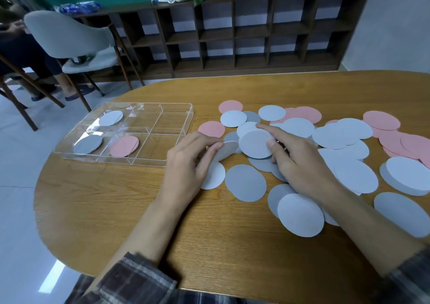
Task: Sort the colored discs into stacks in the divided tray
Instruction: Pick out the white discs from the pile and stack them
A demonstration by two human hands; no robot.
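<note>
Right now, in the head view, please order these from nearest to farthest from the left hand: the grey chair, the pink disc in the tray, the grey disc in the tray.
From the left hand:
1. pink disc, in the tray, near middle compartment.
2. grey disc, near left compartment.
3. grey chair, behind the tray, far left.

Right of the tray [162, 104], the left hand [193, 161] curls round a pale disc [226, 152]; the right hand [300, 164] pinches a grey disc [254, 144].
</note>
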